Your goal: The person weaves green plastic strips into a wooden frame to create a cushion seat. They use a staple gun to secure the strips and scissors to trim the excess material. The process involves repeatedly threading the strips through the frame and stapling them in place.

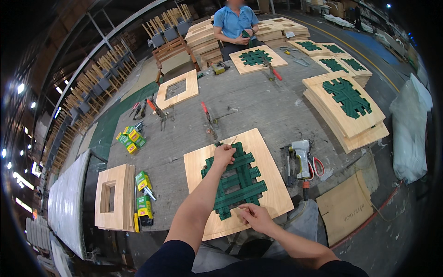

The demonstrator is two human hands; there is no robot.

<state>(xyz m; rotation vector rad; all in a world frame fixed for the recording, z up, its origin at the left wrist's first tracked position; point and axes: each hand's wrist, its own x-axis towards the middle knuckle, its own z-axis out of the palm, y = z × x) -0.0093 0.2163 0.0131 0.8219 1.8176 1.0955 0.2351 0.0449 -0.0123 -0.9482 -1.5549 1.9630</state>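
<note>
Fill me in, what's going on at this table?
Someone is working green straps woven over the opening of a wooden panel. Their left hand is at the straps' top edge, the right by the lower edge; whether either grips a strap isn't clear. Gaps remain between the straps. A staple gun lies to the right, unheld. Across the table, a co-worker sits behind another strapped panel.

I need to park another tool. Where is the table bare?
Widest: the gray table between the central red-handled clamp and right panel stack. Smaller: between the lower green boxes and the panel under the left hand. Crowded: near left, stacked frames beside those boxes.
</note>
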